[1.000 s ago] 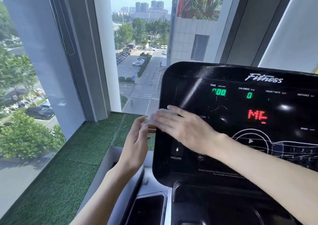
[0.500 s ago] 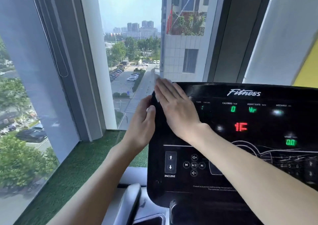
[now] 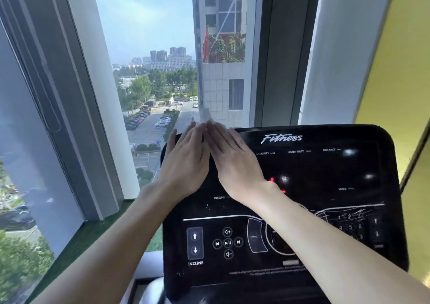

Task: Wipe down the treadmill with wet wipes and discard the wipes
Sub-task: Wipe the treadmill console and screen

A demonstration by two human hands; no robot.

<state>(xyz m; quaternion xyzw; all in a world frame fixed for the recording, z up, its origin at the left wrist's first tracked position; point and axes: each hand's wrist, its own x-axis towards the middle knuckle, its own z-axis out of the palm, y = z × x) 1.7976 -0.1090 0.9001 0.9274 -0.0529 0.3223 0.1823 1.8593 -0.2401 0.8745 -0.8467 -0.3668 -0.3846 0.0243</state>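
Note:
The treadmill's black console (image 3: 325,210) fills the lower right, with "Fitness" printed at its top. Both hands lie flat on its top left corner, side by side with fingers extended. My right hand (image 3: 235,161) presses a thin white wet wipe (image 3: 206,117) against the panel; a blurred edge of the wipe sticks out past the fingertips above the console's top edge. My left hand (image 3: 186,164) rests on the console's left corner, thumb over the edge, touching the right hand. Most of the wipe is hidden under the fingers.
A tall window (image 3: 149,82) stands right behind the console, with grey frames at left. Green artificial turf (image 3: 88,236) covers the sill below. A yellow wall (image 3: 400,71) rises at right. A grey handrail end (image 3: 151,289) shows at the bottom.
My right hand slid the wipe up from the console's middle left to its top left corner. My left hand moved from the side edge onto the corner. The view tilted upward.

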